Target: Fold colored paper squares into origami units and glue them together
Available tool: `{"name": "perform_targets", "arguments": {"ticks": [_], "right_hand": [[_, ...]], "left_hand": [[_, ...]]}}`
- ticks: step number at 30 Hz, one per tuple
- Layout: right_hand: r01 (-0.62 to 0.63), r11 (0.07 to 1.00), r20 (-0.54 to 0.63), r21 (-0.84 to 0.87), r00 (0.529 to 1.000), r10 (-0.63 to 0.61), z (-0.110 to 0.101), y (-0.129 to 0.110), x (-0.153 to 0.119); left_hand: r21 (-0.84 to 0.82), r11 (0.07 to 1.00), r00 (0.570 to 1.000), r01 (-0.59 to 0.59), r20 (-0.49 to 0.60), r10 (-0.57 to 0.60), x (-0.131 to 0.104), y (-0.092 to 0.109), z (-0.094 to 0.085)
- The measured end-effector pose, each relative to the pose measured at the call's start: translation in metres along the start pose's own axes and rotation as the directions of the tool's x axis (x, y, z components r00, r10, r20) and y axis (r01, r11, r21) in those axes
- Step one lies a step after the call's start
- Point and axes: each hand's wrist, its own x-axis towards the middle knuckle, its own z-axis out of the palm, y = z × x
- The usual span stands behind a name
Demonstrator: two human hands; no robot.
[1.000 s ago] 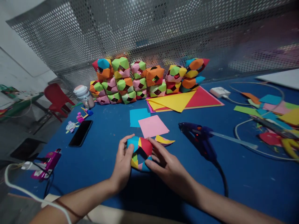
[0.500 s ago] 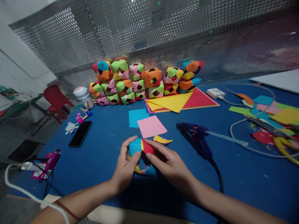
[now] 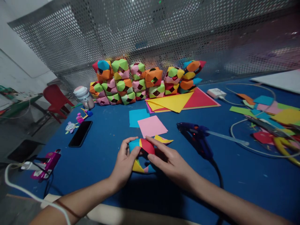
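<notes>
Between my two hands is a folded paper ball (image 3: pixel 147 146) of blue, red, yellow and pink pieces, with a dark opening facing me. My left hand (image 3: pixel 125 161) grips its left side, the thumb along the front. On the right side, my right hand (image 3: pixel 167 156) holds the red part between thumb and fingers. Just behind the ball lies a small yellow and purple folded strip (image 3: pixel 164 140). Beyond it, a pink paper square (image 3: pixel 153 125) overlaps a blue paper square (image 3: pixel 136 118). The ball's underside and back are hidden.
A blue glue gun (image 3: pixel 198 137) with a stick in it lies at right, its cord running toward me. Stacked paper balls (image 3: pixel 125 86) line the back by coloured sheets (image 3: pixel 203 99). Left are a phone (image 3: pixel 81 134), a bottle (image 3: pixel 83 97) and a purple power strip (image 3: pixel 46 165). Pliers (image 3: pixel 284 148) and scraps lie far right.
The paper ball has turned slightly in my hands, showing more red and yellow and a wider view of its opening. My right fingers have shifted a little over the red part.
</notes>
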Motion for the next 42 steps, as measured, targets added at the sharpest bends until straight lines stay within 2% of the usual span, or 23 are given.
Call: {"name": "perform_targets", "arguments": {"ticks": [4,6,8,11,15,21,30,35,42], "right_hand": [[0.035,0.989,0.144,-0.144,0.989,-0.014,-0.010,0.005,0.000],[0.091,0.973,0.234,-0.211,0.971,-0.040,-0.013,0.010,0.002],[0.132,0.961,0.273,-0.242,0.960,-0.063,-0.016,0.015,0.004],[0.134,0.959,0.244,-0.249,0.967,-0.072,-0.017,0.017,0.006],[0.056,0.983,0.231,-0.174,0.973,-0.015,-0.017,0.010,0.007],[-0.047,0.999,0.235,-0.024,0.971,0.052,-0.016,0.004,0.006],[0.025,0.989,0.144,-0.143,0.990,-0.005,-0.011,0.010,0.004],[0.046,0.987,0.087,-0.156,0.996,-0.033,-0.008,0.012,0.004],[0.064,0.982,0.075,-0.179,0.996,-0.051,-0.006,0.011,0.003]], "left_hand": [[-0.148,0.984,0.995,0.095,-0.022,-0.099,0.005,-0.001,0.002],[-0.180,0.976,0.991,0.120,-0.029,-0.127,0.008,-0.003,0.002],[-0.179,0.975,0.991,0.130,-0.017,-0.135,0.010,-0.005,0.001],[-0.120,0.985,0.993,0.120,0.032,-0.117,0.012,-0.007,-0.004],[0.041,0.996,0.990,0.085,0.106,-0.089,0.010,-0.004,-0.014],[0.218,0.975,0.981,-0.049,0.192,0.006,0.007,-0.002,-0.021],[0.404,0.911,0.994,-0.082,0.099,0.046,0.008,-0.005,-0.017],[0.381,0.923,0.997,-0.055,0.068,0.031,0.009,-0.003,-0.015],[0.330,0.943,0.998,-0.046,0.061,0.027,0.007,0.002,-0.013]]}}
